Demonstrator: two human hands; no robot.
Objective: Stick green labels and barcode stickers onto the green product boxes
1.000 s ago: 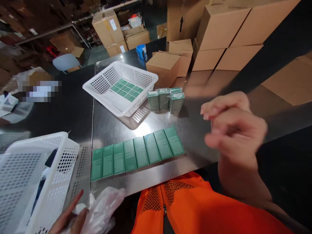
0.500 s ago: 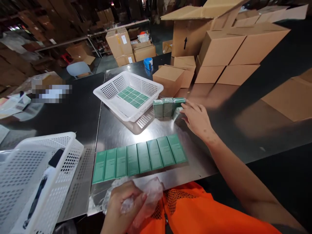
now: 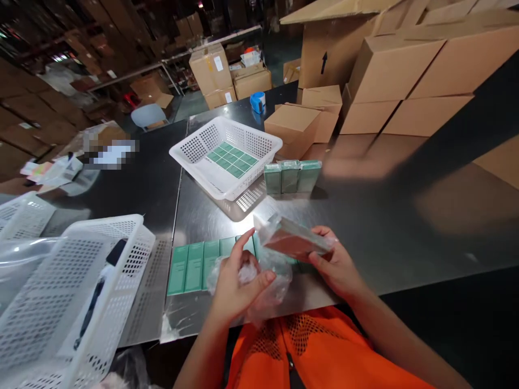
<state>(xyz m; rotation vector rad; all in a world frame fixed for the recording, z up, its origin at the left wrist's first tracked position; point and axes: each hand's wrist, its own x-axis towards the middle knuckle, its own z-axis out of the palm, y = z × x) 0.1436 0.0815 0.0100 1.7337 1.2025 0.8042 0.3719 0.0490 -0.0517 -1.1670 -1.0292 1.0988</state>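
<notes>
My right hand grips one end of a flat box wrapped in clear film, its face looking reddish-brown in this light. The loose film end of that box points toward my left hand. Crumpled clear plastic film is bunched in my left hand, whose thumb and forefinger are spread apart near the box. Beneath both hands lies a row of green boxes, partly covered by the hands and film. Beyond, a few wrapped green packs stand upright together.
A white perforated basket with green boxes in it sits at mid-table. Another white basket at left holds a black-handled item. Cardboard boxes stand at the back right, near a blue tape dispenser.
My right hand has taken a wrapped box from beside the upright packs and brought it nearer. My left hand has risen toward it with the crumpled film. The view has shifted slightly.
</notes>
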